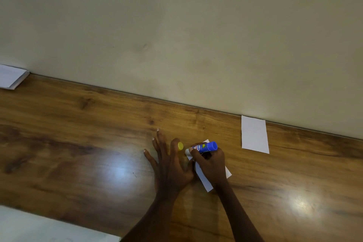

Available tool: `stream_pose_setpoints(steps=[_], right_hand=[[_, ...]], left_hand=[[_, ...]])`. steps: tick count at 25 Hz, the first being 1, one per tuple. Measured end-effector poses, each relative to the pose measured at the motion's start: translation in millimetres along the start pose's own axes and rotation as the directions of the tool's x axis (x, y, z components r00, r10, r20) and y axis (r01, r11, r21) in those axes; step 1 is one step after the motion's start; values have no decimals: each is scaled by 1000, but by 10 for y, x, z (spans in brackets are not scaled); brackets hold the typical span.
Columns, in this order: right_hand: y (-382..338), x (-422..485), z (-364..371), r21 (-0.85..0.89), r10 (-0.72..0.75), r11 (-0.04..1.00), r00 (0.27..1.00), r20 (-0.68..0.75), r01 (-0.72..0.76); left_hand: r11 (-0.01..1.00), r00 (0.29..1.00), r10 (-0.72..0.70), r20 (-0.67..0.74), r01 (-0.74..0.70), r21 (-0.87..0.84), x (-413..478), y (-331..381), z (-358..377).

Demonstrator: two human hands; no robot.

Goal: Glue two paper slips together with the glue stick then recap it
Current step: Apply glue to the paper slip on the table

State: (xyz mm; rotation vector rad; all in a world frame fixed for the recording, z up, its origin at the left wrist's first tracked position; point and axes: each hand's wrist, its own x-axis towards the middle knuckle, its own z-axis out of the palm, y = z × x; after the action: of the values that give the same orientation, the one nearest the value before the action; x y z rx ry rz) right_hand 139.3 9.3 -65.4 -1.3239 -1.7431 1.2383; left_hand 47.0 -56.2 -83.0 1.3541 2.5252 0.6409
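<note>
My right hand (211,165) grips a blue glue stick (206,147), uncapped, its white tip pointing left and down onto a white paper slip (206,181) that lies on the wooden table (88,143). My left hand (169,165) rests flat beside the slip with fingers spread, thumb side touching the slip's left edge. The yellow cap (180,146) is at the tip of my left index finger; whether it is pinched or only lying there is unclear. A second white slip (254,134) lies apart to the right, near the wall.
A stack of white paper (11,76) sits at the far left against the wall. The cream wall (176,35) runs along the table's back edge. A white surface (49,228) shows below the table's near edge at the lower left.
</note>
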Motion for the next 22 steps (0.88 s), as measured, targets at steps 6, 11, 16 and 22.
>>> stream_pose_setpoints(steps=[6,11,16,22], right_hand=[[9,7,-18,-53,-56,997,997,45,58],[-5,34,-68,-89,-89,992,995,49,93],[-14,124,-232,-102,-76,992,997,3,76],[48,227,-366,-96,33,994,996,-86,-42]], left_hand=[[1000,1000,9,-22,-8,17,-11,2,1],[1000,1000,1,-8,-1,19,-15,8,-7],[999,999,3,-39,-2,32,-23,43,-29],[999,999,-1,-39,2,43,-21,38,-31]])
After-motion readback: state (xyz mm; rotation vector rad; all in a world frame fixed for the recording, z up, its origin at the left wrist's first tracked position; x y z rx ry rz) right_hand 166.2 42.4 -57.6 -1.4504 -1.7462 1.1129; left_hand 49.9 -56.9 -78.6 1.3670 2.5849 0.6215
